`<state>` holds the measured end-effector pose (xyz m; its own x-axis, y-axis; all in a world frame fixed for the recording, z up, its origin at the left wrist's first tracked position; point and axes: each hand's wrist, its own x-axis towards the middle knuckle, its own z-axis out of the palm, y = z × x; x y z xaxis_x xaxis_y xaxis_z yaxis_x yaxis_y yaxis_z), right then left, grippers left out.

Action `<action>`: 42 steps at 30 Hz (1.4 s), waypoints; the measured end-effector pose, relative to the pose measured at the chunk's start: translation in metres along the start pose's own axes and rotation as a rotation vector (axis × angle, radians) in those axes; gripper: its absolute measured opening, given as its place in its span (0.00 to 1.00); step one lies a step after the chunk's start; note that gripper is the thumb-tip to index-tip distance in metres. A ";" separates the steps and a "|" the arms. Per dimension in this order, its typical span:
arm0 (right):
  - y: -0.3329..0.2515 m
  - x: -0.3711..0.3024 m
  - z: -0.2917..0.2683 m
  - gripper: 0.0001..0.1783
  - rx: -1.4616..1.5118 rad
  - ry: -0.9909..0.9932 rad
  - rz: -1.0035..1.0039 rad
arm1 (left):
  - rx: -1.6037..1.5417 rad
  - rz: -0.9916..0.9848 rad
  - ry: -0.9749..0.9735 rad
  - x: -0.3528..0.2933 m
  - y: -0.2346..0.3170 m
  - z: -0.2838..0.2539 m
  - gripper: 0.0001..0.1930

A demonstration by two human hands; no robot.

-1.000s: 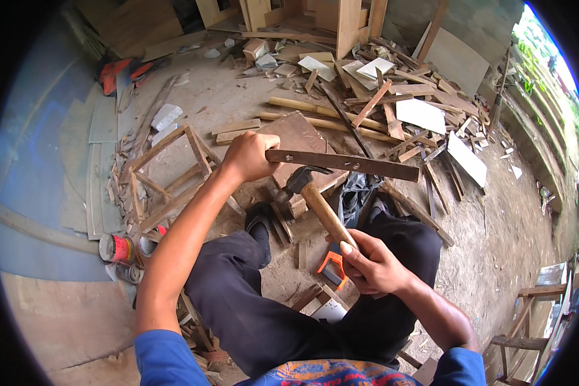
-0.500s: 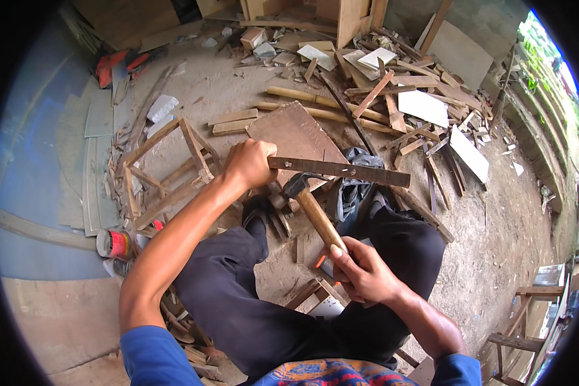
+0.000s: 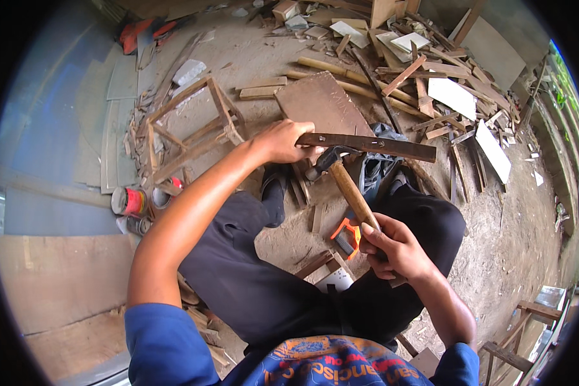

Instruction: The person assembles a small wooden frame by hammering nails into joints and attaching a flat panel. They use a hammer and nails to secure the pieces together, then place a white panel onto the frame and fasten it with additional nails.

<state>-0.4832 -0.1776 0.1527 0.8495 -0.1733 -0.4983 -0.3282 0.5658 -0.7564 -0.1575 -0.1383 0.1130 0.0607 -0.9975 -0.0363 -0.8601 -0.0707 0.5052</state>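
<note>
With the left arm extended, the left hand gripped the wooden strip by its left end, fingers curled. Bodyward of the strip, the right hand held the hammer, fingers wrapped around it. Beyond the strip lay a brown panel; to the strip's left, a wooden frame.

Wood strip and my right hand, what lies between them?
The hammer lies between the wood strip and your right hand, which grips its handle; the head view shows this.
</note>
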 end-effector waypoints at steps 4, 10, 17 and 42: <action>-0.001 0.003 0.004 0.11 -0.084 0.081 0.180 | -0.151 -0.032 0.076 -0.033 -0.028 0.083 0.17; 0.033 0.054 -0.032 0.11 -0.530 0.061 0.472 | -0.530 -0.451 0.236 -0.104 -0.021 0.292 0.18; 0.099 0.159 0.016 0.32 -1.270 -0.342 0.597 | -0.399 -0.591 -0.179 -0.174 -0.083 0.361 0.21; 0.155 0.297 0.073 0.09 -1.556 -0.561 0.631 | 0.173 -0.670 0.708 -0.076 -0.150 0.243 0.16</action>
<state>-0.2516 -0.0823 -0.0815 0.3671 0.2079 -0.9066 -0.3995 -0.8450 -0.3555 -0.1562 -0.0522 -0.1699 0.8019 -0.5258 0.2837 -0.5964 -0.6757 0.4334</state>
